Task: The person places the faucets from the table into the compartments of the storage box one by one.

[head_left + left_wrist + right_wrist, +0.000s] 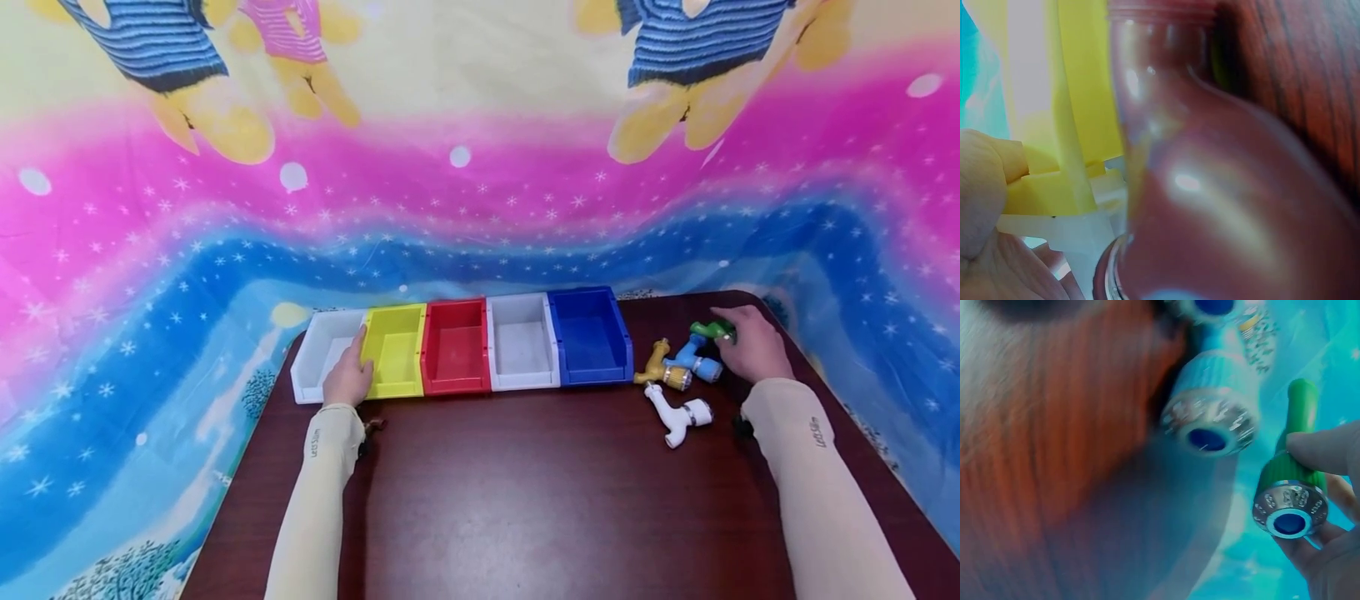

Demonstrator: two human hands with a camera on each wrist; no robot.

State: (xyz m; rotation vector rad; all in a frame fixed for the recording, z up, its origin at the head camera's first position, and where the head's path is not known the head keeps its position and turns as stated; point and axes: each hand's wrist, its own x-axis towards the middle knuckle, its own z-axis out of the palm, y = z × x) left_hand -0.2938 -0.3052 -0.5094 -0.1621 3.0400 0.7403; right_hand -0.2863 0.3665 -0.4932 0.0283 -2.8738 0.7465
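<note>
My right hand [753, 343] pinches a green faucet [1300, 469] between thumb and fingers, its silver-ringed knob facing the right wrist camera. Beside it on the table are a blue faucet [697, 360], a yellow-gold faucet [663, 367] and, nearer, a white faucet [678, 417]. At the left, my left hand [349, 377] grips the adjoining walls of the yellow bin [396, 387] and the leftmost white bin [309, 387], thumb on the yellow side. A brown-red faucet [1210, 181] fills much of the left wrist view; in the head view my left sleeve mostly hides it.
Right of the yellow bin, a red bin [456, 383], another white bin [523, 379] and a blue bin [596, 373] continue the row along the back of the dark wooden table [525, 500]. A printed cloth [480, 200] hangs behind and around the table.
</note>
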